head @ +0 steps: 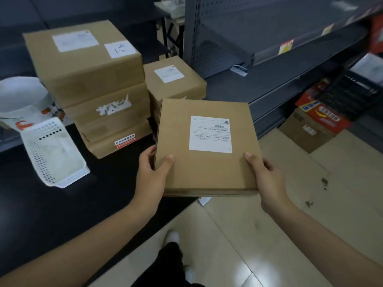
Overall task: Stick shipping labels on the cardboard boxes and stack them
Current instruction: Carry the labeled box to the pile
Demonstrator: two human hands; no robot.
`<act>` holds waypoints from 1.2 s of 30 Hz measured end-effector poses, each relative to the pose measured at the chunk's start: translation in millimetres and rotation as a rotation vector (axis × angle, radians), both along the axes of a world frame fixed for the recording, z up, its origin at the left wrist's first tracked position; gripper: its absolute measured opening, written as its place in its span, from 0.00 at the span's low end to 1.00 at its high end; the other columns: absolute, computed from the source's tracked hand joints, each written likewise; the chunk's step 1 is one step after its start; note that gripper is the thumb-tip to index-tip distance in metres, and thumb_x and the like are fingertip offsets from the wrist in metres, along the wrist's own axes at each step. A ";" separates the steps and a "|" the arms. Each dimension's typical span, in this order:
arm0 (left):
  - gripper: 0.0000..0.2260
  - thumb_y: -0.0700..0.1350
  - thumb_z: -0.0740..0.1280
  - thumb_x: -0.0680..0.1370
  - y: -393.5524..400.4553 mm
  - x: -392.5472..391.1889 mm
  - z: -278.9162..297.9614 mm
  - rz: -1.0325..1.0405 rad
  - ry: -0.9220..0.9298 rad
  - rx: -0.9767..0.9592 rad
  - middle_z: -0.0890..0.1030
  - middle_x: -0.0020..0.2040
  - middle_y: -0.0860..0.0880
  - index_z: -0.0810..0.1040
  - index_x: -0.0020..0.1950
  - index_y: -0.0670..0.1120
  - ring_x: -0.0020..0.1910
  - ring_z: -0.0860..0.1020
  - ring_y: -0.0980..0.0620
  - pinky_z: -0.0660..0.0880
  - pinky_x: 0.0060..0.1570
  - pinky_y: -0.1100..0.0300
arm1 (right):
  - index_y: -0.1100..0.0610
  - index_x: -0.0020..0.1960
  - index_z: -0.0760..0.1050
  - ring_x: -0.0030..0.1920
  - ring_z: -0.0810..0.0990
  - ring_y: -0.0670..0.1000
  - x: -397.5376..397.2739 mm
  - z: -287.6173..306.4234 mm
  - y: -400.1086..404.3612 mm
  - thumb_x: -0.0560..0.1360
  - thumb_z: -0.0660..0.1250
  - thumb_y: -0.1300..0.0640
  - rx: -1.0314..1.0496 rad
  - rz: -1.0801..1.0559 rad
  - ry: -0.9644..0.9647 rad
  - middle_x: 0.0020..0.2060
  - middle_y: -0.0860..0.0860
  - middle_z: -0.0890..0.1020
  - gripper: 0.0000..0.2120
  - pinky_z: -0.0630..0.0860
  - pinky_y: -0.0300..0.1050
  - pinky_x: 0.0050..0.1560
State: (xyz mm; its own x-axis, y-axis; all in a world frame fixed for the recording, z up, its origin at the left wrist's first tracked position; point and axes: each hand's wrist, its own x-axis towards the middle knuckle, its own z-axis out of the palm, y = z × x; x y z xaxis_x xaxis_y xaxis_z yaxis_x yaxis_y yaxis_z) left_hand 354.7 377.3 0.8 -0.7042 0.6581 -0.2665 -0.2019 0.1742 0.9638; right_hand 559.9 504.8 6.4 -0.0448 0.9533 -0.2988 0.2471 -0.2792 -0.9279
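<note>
I hold a flat square cardboard box (203, 172) in the air over the table's right edge. A white shipping label (210, 134) is stuck on its top. My left hand (152, 172) grips its near left corner and my right hand (266, 175) grips its near right corner. Just behind it stands a short stack of labelled boxes (174, 79). To the left rises a taller stack of boxes (91, 79), its top box carrying two white labels.
A white perforated plastic basket (55, 154) lies on the black table (62, 214) at the left, with a white bag (22, 100) behind it. Grey metal shelving (269, 59) runs along the right. Red and brown cartons (315, 121) sit on the tiled floor.
</note>
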 end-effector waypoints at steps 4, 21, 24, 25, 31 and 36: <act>0.21 0.50 0.69 0.75 45.9 -25.8 -3.4 0.063 0.011 0.017 0.75 0.58 0.60 0.67 0.66 0.57 0.57 0.75 0.58 0.72 0.53 0.60 | 0.53 0.56 0.79 0.49 0.81 0.48 -31.5 -0.9 54.3 0.73 0.69 0.42 0.009 0.058 -0.004 0.49 0.48 0.83 0.18 0.73 0.42 0.41; 0.21 0.43 0.64 0.79 214.2 -92.8 19.5 0.286 0.137 0.101 0.74 0.61 0.59 0.64 0.71 0.51 0.60 0.73 0.61 0.72 0.56 0.65 | 0.56 0.60 0.73 0.45 0.75 0.47 -154.9 24.1 286.3 0.76 0.64 0.42 0.129 0.453 -0.128 0.52 0.50 0.78 0.21 0.69 0.40 0.36; 0.26 0.42 0.63 0.79 237.6 -107.3 23.4 0.279 0.170 0.098 0.72 0.66 0.57 0.59 0.75 0.51 0.64 0.72 0.59 0.69 0.64 0.61 | 0.57 0.62 0.72 0.47 0.76 0.49 -188.5 30.2 322.9 0.76 0.63 0.42 0.158 0.548 -0.150 0.53 0.51 0.78 0.22 0.69 0.41 0.36; 0.27 0.42 0.64 0.79 244.9 -112.8 25.8 0.295 0.171 0.094 0.71 0.68 0.56 0.57 0.76 0.50 0.64 0.72 0.59 0.69 0.65 0.60 | 0.58 0.63 0.72 0.48 0.76 0.49 -200.8 30.6 332.6 0.76 0.63 0.42 0.170 0.573 -0.149 0.54 0.51 0.78 0.23 0.69 0.41 0.36; 0.30 0.45 0.64 0.80 279.8 -146.2 18.1 0.384 0.184 -0.003 0.67 0.70 0.54 0.53 0.78 0.51 0.67 0.68 0.56 0.66 0.68 0.59 | 0.57 0.62 0.74 0.52 0.78 0.52 -268.0 22.0 370.6 0.74 0.64 0.40 0.224 0.608 -0.188 0.54 0.50 0.79 0.25 0.74 0.46 0.48; 0.31 0.46 0.64 0.79 297.3 -167.1 -4.3 0.423 0.200 -0.133 0.67 0.72 0.53 0.52 0.78 0.49 0.68 0.68 0.55 0.63 0.68 0.61 | 0.58 0.60 0.75 0.49 0.76 0.51 -298.8 2.4 384.7 0.75 0.65 0.41 0.191 0.630 -0.255 0.52 0.51 0.78 0.23 0.72 0.46 0.48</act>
State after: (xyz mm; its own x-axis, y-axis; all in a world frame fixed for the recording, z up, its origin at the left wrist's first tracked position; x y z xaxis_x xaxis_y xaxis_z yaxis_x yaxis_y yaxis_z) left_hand 187.5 674.7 -3.5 -0.9487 0.2723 -0.1606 -0.0943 0.2410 0.9659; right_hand 261.1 889.5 8.8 -0.5563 0.8057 -0.2037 0.5242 0.1500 -0.8383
